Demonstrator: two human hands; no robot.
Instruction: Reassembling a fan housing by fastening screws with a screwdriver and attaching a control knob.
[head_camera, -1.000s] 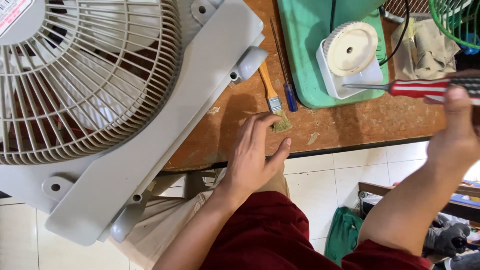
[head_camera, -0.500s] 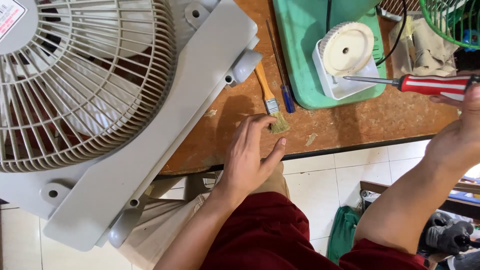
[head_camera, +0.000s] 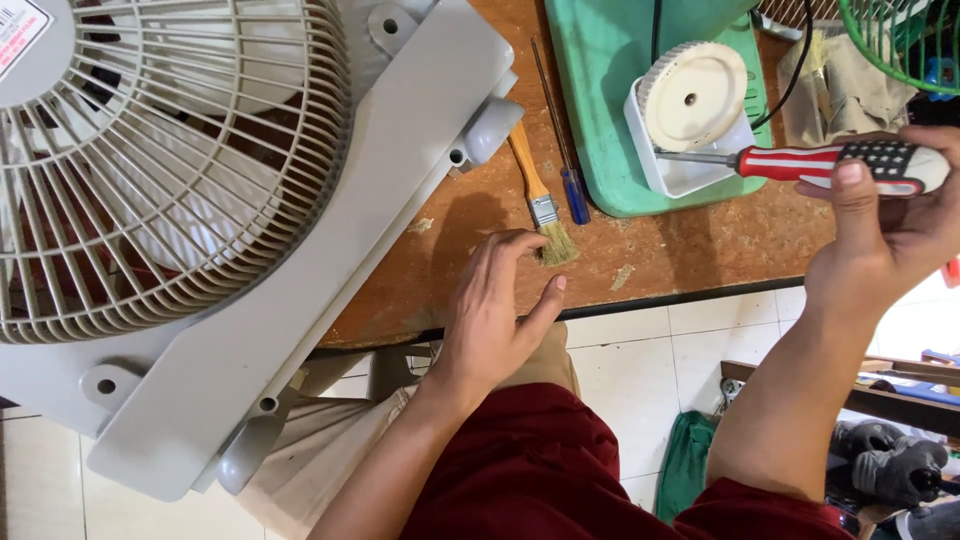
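My right hand (head_camera: 885, 235) grips a screwdriver (head_camera: 840, 162) with a red, white and black handle; its shaft points left toward a white toothed disc part (head_camera: 690, 95) in a small white tray. My left hand (head_camera: 490, 305) rests flat on the wooden table (head_camera: 660, 255), fingers apart, holding nothing, just below the bristles of a small paintbrush (head_camera: 535, 195). A large grey box fan (head_camera: 200, 200) with a round grille lies over the table's left edge.
A thin blue-handled screwdriver (head_camera: 565, 150) lies beside the paintbrush. A green cutting mat (head_camera: 600, 90) holds the white tray. A green wire fan guard (head_camera: 900, 40) sits top right with crumpled cloth. White tiled floor and shoes lie below.
The screwdriver in my right hand has shifted slightly left and down, its tip now nearer the white part. My left hand stays on the table by the brush.
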